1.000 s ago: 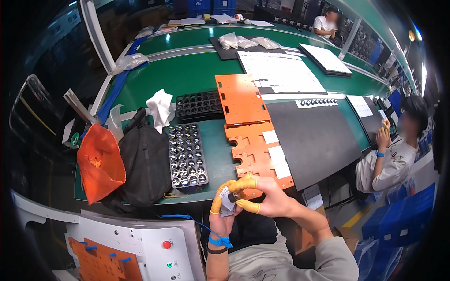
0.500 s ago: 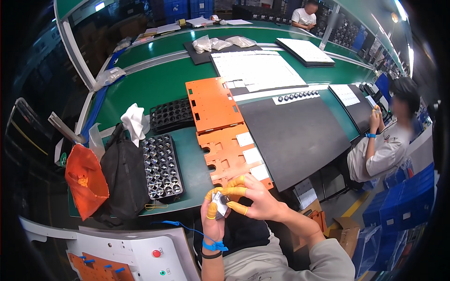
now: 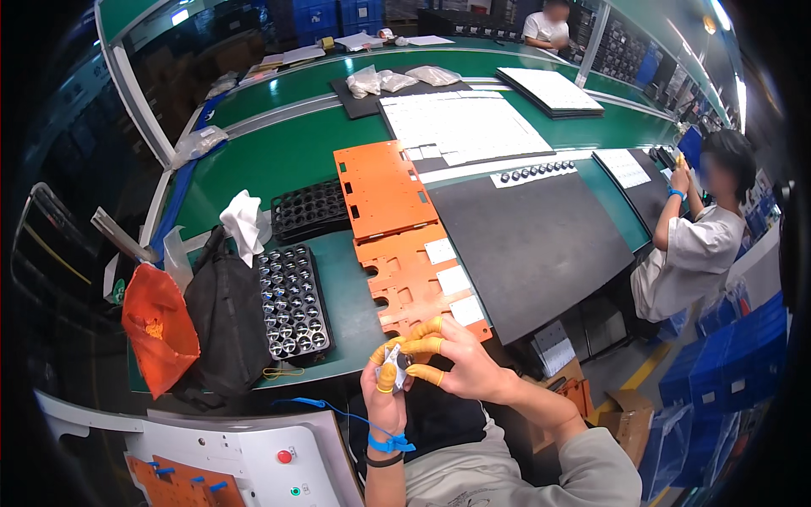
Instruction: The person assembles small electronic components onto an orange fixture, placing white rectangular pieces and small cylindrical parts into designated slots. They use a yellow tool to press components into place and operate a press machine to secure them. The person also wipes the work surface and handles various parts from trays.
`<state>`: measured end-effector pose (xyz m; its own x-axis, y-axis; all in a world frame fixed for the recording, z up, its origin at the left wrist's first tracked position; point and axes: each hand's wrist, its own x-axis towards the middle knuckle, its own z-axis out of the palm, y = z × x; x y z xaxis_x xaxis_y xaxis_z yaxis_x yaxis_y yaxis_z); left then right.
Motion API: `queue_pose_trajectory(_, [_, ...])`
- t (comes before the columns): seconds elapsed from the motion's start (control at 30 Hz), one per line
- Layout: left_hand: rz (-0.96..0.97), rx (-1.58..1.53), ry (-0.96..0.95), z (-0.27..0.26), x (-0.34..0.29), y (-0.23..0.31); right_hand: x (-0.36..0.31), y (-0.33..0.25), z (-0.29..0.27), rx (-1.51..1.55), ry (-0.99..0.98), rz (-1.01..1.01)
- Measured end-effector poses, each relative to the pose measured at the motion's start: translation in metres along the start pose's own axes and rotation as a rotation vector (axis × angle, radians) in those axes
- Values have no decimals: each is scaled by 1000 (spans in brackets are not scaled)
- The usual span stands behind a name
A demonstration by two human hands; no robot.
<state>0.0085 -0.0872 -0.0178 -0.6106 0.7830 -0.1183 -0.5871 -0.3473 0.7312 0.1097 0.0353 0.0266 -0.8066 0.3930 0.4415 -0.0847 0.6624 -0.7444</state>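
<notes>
Near the front edge of the bench, my left hand grips a small white plate between thumb and fingers. Yellow finger cots cover the fingertips of both hands. From the right, my right hand pinches a small black round part against the face of the plate. Whether the two pieces are joined cannot be made out. Just beyond my hands lies an orange fixture board with cutouts, bearing white plates along its right side.
A black tray of round lens-like parts stands left, beside a black bag and an orange bag. A large dark mat lies right, with a row of black round parts at its far edge. A co-worker sits further right.
The plate in my left hand has turned slightly, showing more of the black part. My right hand stays at it. The co-worker's hands at the right have risen.
</notes>
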Motion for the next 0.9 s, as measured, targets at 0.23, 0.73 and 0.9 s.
queue_pose_trajectory(0.23, [25,10,10,-6,0,-4,-2,0,3,-133,10,-5])
queue_pose_trajectory(0.73, [155,73,76,10,2,-13,-4,-24,-2,-281,24,2])
queue_pose_trajectory(0.9, [110,105,21,9,-1,-11,-6,-9,6,-470,150,-109])
